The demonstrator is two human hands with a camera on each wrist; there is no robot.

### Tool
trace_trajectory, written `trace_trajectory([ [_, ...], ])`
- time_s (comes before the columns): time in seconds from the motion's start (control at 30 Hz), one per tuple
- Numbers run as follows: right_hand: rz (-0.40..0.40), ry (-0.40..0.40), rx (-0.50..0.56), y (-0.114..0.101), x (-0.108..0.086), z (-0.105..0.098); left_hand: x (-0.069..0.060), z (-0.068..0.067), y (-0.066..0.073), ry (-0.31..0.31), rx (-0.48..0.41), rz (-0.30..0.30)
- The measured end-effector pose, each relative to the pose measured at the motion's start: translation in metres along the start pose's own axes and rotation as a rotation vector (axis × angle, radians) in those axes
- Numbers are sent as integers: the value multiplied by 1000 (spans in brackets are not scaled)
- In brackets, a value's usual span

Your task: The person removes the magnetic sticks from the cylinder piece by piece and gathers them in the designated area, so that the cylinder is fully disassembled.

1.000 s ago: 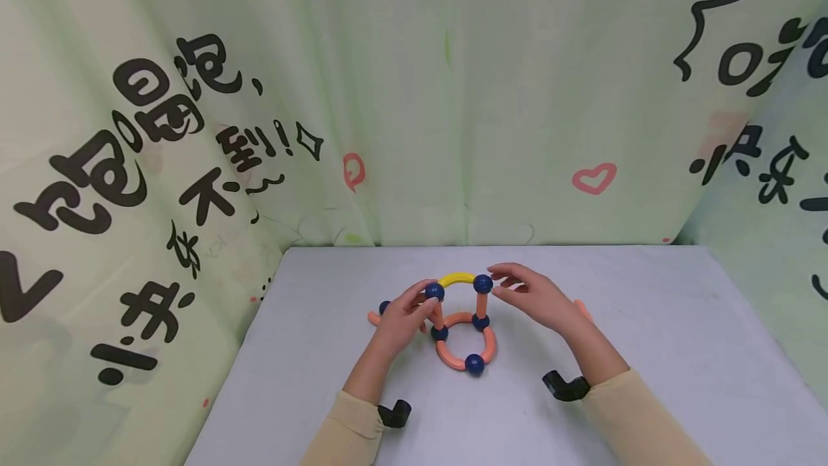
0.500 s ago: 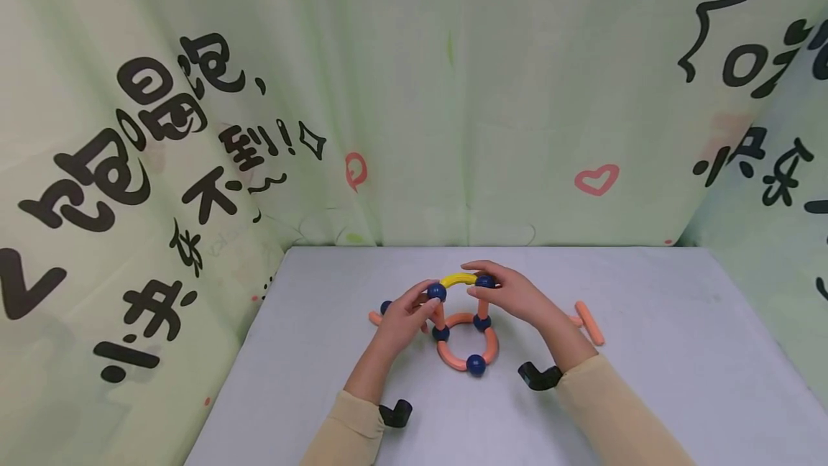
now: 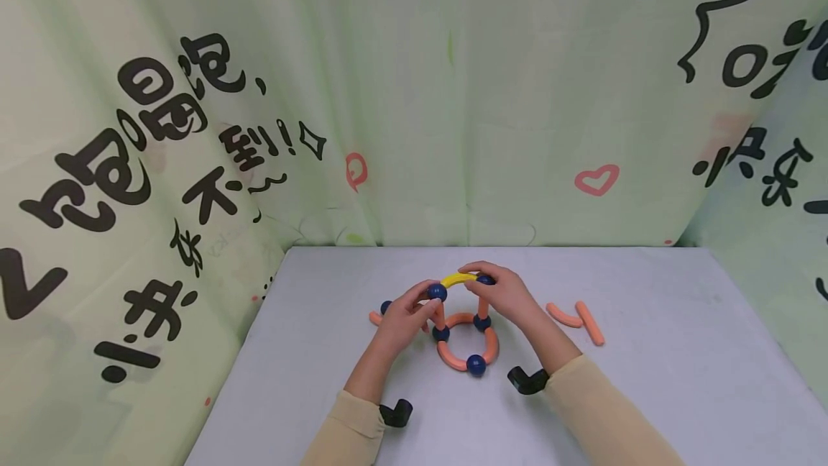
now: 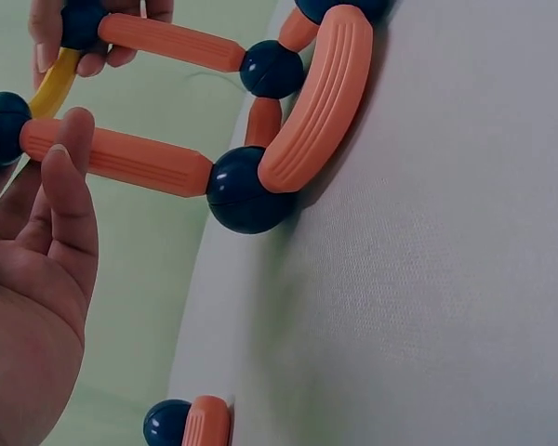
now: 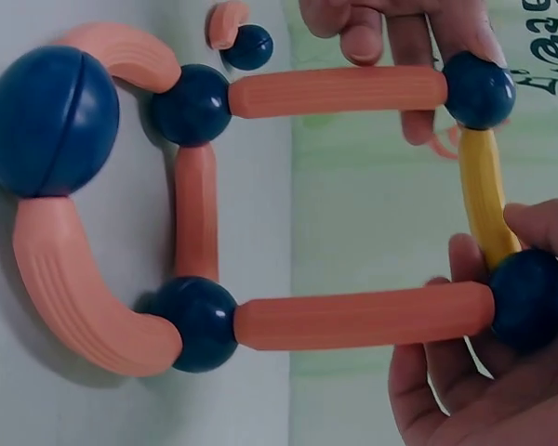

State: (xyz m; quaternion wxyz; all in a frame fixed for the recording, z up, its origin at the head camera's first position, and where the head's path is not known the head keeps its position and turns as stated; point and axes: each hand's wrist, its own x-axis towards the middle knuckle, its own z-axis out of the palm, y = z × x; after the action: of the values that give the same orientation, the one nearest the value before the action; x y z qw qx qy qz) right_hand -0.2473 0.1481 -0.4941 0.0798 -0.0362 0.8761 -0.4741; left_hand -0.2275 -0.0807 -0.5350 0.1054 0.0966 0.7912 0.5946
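A frame of coral rods and dark blue balls stands on the table. Its base is a ring of curved coral rods [image 3: 449,358] joined by balls, one being the front ball [image 3: 475,365]. Two straight coral rods [image 5: 363,316] rise from it, each topped by a ball, and a yellow curved rod [image 3: 456,279] bridges the tops. My left hand [image 3: 402,316] pinches the upper left ball [image 3: 437,292]. My right hand [image 3: 507,293] grips the upper right ball [image 5: 532,299], with fingers at the yellow rod's end; in the head view they partly hide this ball.
At right on the white table [image 3: 310,380] lie a loose curved coral rod [image 3: 564,316] and a straight coral rod [image 3: 590,323]. Left of my left hand is another blue ball [image 3: 385,306] beside a coral rod [image 3: 375,318]. A printed curtain [image 3: 517,128] hangs behind.
My right hand has moved left from beside the upper right ball and taken hold of it at the yellow rod's end. The left hand has stayed on its ball.
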Motion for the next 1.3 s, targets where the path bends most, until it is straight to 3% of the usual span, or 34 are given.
trace_trajectory([
  [0.37, 7, 87, 31, -3, -3, 11, 2, 1, -2, 5, 13, 10],
  [1.17, -7, 154, 32, 1, -5, 15, 2, 0, -2, 13, 24, 52],
  [1.3, -14, 134, 46, 3, -4, 13, 2, -1, -4, 21, 19, 49],
])
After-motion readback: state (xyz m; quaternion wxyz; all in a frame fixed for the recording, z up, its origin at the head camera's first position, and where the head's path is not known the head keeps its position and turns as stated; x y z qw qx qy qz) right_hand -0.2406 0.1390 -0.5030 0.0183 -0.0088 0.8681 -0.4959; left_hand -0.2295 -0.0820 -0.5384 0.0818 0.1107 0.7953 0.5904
